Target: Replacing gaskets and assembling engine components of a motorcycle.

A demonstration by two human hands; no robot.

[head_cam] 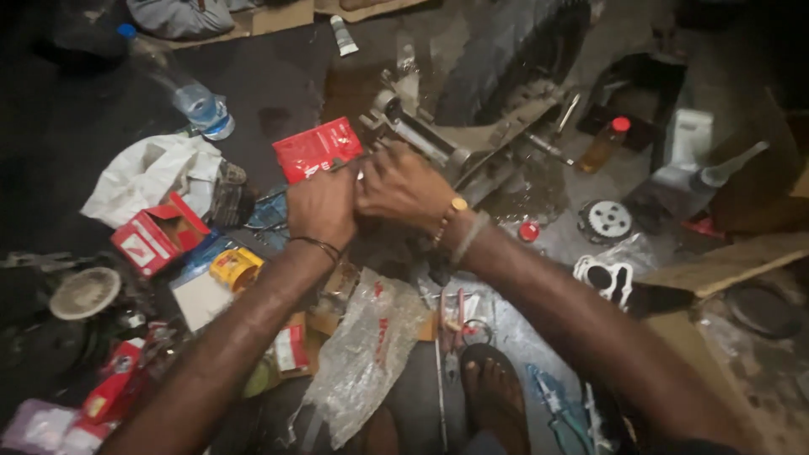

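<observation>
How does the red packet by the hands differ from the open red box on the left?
The red packet is flat and looks sealed; the open red box is a carton with its flap up and its inside showing. The packet lies against the left hand, near the right hand; the box sits apart, below a white plastic bag. The packet looks the larger in view. Both are red with white markings and lie on the floor.

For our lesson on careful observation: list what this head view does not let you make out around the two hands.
- What the left hand and right hand grip: hidden by their own backs and fingers.
- Red packet: lower edge covered by the hands.
- Tyre: cut off by the top edge, dark.
- Right forearm: leaves the bottom edge.
</observation>
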